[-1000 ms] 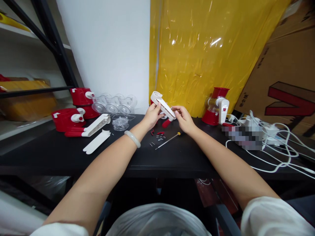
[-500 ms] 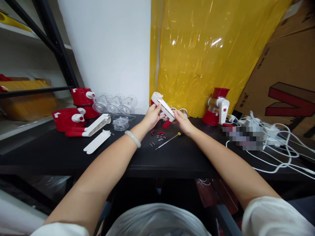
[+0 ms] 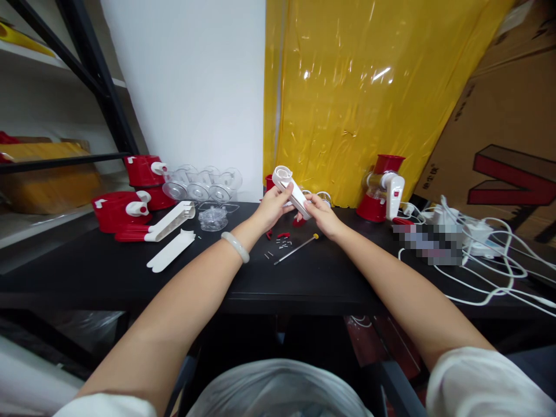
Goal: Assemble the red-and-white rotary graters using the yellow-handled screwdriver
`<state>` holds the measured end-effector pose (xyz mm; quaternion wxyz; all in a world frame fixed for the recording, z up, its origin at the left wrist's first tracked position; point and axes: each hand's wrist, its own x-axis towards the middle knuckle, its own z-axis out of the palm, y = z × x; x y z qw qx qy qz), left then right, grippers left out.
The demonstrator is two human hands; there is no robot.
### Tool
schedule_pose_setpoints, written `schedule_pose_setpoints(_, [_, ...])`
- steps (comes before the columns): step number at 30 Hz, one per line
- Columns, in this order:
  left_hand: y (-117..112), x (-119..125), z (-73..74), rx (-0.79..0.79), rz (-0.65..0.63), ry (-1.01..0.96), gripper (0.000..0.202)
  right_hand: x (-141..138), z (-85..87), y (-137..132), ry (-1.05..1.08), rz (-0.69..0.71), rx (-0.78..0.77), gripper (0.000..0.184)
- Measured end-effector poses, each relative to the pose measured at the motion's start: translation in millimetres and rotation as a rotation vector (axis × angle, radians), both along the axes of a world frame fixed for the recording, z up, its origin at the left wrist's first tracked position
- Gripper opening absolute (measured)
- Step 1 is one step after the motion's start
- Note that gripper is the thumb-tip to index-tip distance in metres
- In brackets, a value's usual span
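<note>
Both my hands grip a white plastic crank handle (image 3: 297, 196) above the table, its round end tilted up to the left. My left hand (image 3: 273, 207) is closed around the upper part, thumb on top. Closed on the lower end is my right hand (image 3: 320, 215). A red part, mostly hidden, shows beneath the handle. On the table below lie small red plastic pieces (image 3: 283, 235), several tiny screws and pins (image 3: 284, 244), and a screwdriver (image 3: 297, 250) with a yellow handle.
To the left are red grater bases (image 3: 119, 211), a white handle shell with red grip (image 3: 174, 220), a white cover (image 3: 171, 251) and clear plastic parts (image 3: 214, 219). A red-and-white rotary grater (image 3: 382, 190) stands right, near tangled white cables (image 3: 499, 260) and a cardboard box (image 3: 499, 116).
The crank handle has been turned in my hands: its side seam faced me before, and now its broad face and round end do. The red part beneath is more hidden.
</note>
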<state>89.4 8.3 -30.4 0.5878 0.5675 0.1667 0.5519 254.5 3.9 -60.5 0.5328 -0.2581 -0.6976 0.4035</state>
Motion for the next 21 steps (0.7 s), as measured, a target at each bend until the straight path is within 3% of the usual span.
schedule_pose_setpoints(4, [5.1,2.1,-3.1,0.023,0.065,0.025,0.040,0.2,-4.0,2.5,-0.047,0.000,0.032,0.047])
schedule_pose_setpoints(21, [1.4,-1.9,-0.2,0.080,-0.006,0.025,0.046,2.5,-7.7,4.1,-0.160,-0.011,0.111,0.043])
